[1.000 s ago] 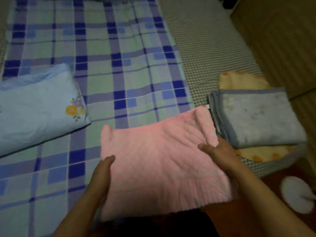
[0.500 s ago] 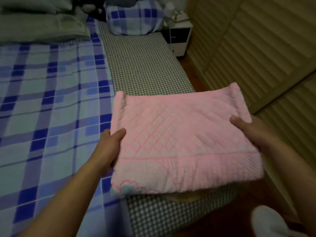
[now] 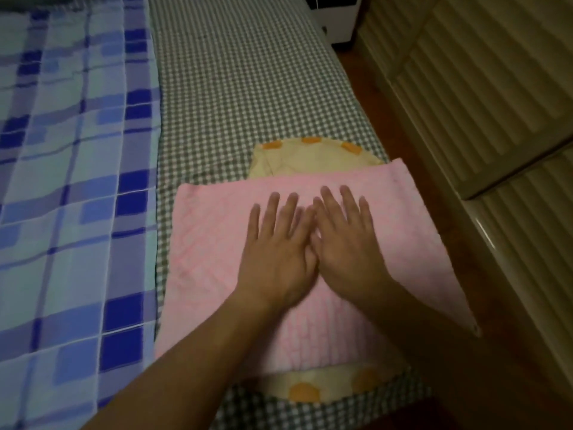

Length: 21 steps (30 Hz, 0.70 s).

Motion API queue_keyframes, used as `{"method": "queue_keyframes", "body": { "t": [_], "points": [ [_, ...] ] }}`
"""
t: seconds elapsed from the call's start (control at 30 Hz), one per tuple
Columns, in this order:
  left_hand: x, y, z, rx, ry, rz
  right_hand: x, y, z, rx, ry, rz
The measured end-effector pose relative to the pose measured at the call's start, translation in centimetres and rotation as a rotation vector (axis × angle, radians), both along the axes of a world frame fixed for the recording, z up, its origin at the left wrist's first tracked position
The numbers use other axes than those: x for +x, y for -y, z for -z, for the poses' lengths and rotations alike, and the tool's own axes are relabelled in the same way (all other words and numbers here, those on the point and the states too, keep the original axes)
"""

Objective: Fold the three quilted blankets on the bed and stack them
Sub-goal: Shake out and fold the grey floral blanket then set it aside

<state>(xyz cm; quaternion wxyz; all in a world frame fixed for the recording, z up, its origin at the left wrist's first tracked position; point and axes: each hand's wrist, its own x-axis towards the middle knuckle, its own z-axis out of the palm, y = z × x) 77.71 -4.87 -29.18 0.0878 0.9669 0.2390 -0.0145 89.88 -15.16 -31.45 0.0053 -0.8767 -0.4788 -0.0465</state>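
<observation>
The folded pink blanket (image 3: 223, 243) lies on the stack atop the yellow blanket (image 3: 297, 162) at the bed's (image 3: 248, 88) near edge, left hand (image 3: 276, 252) and right hand (image 3: 347, 243) pressing it with spread fingers; soft, light and floppy, it is likely best gripped along its folded side edges.

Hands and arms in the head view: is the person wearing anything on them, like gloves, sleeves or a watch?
Nothing shows. The left hand and right hand are bare, without gloves, rings or a watch. Both forearms are bare too, with no sleeve reaching into the picture.
</observation>
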Motion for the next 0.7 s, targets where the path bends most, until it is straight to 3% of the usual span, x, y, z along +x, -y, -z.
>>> {"method": "queue_keyframes", "body": {
  "t": [0.17,0.3,0.4,0.57,0.63,0.7],
  "points": [
    [-3.2,-3.7,7.4,-0.060,-0.273,-0.367,6.6,4.3,6.7,-0.143,-0.062,0.111],
    [-6.7,-4.8,6.7,-0.274,-0.287,-0.522,7.2,3.5,6.3,-0.046,-0.119,0.239],
    [-8.5,-4.9,5.2,-0.350,-0.317,-0.500,9.0,2.6,5.6,-0.090,-0.203,0.335],
    [-8.7,-4.6,2.3,-0.126,-0.409,-0.450,14.5,2.8,2.1,-0.182,-0.388,0.584],
    [-7.8,-2.7,0.6,-0.057,-0.283,-0.384,12.1,3.4,-0.7,-0.113,-0.210,0.527],
    [-6.3,1.2,-0.3,-0.092,-0.168,-0.277,5.5,3.8,-2.3,-0.070,-0.041,0.282]
  ]
}}
